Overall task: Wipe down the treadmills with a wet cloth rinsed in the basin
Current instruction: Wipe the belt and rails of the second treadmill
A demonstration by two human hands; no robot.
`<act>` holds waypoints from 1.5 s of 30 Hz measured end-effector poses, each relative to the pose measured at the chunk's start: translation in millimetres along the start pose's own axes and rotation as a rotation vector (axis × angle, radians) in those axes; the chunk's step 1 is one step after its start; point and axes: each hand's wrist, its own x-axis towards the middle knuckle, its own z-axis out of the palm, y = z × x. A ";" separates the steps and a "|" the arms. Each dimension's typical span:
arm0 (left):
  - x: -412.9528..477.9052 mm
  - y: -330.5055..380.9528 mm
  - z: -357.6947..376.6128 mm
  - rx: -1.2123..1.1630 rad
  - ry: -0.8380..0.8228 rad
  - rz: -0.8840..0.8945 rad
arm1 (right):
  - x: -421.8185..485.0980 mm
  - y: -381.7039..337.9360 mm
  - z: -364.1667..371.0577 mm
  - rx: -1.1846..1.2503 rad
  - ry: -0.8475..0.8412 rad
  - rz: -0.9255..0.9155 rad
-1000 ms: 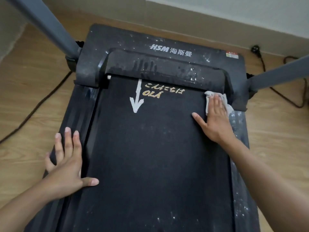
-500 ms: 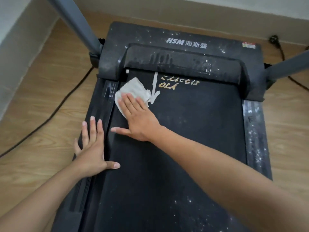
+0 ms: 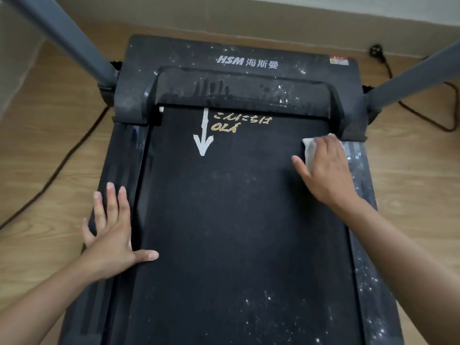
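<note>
One treadmill [image 3: 174,58] with one belt [image 3: 236,220] and one arrow [image 3: 204,135]. Two posts: left post [image 3: 74,38], right post [image 3: 410,78]. One cloth [image 3: 309,148], far right. Two hands: left hand [image 3: 112,235], right hand [image 3: 326,170]. Two cables: left cable [image 3: 62,165], right cable [image 3: 423,115].

belt [image 3: 236,220] centre: open | far end: motor cover [image 3: 239,95] blocks | corners: grey uprights [image 3: 74,46] slant in

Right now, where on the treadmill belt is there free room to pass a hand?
Free: the belt below the white arrow, between the left hand and right hand. Crowded: the far right corner, where that hand presses the cloth, and the left rail.
</note>
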 end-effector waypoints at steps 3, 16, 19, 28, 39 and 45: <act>-0.5 0.8 -0.7 -0.001 -0.010 0.010 | 2.7 -5.6 16.2 0.013 -0.025 0.102; -4.2 -4.5 1.5 -0.084 0.052 0.054 | -35.2 -312.0 60.0 0.076 -0.156 -0.515; -5.0 -10.6 7.2 -0.101 0.157 0.050 | -41.4 -272.8 59.0 -0.018 -0.142 -0.697; 1.8 -18.5 13.8 0.039 0.138 0.085 | -88.5 -10.2 23.4 0.003 -0.111 0.015; -8.0 -12.2 -10.7 0.089 -0.081 0.132 | -79.3 -172.2 46.0 0.106 -0.092 -0.008; -10.2 -8.5 -18.4 0.190 -0.161 0.113 | -72.5 -295.8 65.8 -0.059 -0.146 -0.575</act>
